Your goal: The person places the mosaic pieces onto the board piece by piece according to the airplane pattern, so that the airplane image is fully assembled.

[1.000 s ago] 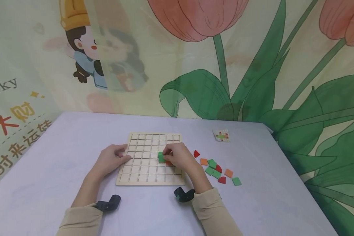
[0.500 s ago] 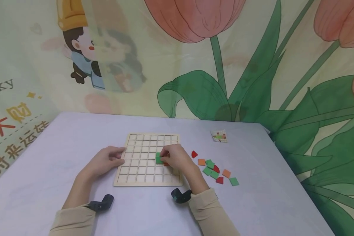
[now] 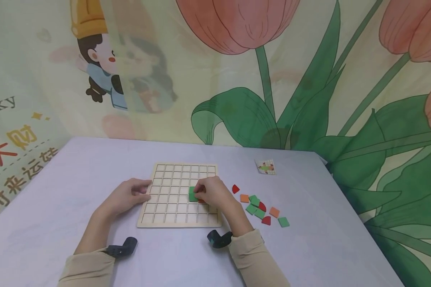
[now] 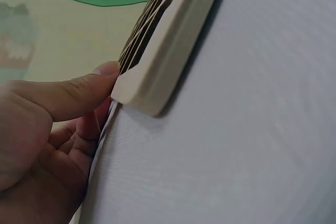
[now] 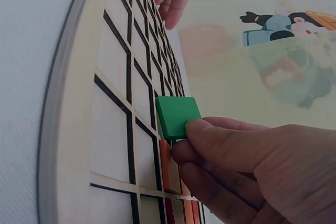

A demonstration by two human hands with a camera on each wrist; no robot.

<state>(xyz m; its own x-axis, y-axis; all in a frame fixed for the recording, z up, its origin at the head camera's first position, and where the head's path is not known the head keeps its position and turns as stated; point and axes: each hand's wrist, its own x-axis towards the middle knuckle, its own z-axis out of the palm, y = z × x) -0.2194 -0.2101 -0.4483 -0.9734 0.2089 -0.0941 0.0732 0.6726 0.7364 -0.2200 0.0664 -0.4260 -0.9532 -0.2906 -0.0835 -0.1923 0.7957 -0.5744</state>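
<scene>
The wooden grid board (image 3: 167, 205) lies on the white table. My left hand (image 3: 123, 195) is at its left edge, and in the left wrist view the thumb (image 4: 79, 94) touches the board's rim near a corner. Over the right-middle squares, my right hand (image 3: 215, 193) pinches a green square tile (image 5: 177, 116) between thumb and fingers. The tile is tilted close over the grid in the right wrist view. An orange tile (image 5: 170, 166) sits in the grid just below it, with red pieces (image 5: 170, 211) further along. The right hand partly hides these in the head view.
Right of the board lie loose pieces: green squares (image 3: 283, 222), orange squares (image 3: 274, 212) and red quarter-round pieces (image 3: 266, 220). A small pattern card (image 3: 265, 167) lies at the back right. A printed cloth (image 3: 233, 115) hangs behind the table.
The left hand has drawn back a little, its thumb now overlapping less of the board. The right hand stays at the same squares with the green tile. The head view has shifted slightly.
</scene>
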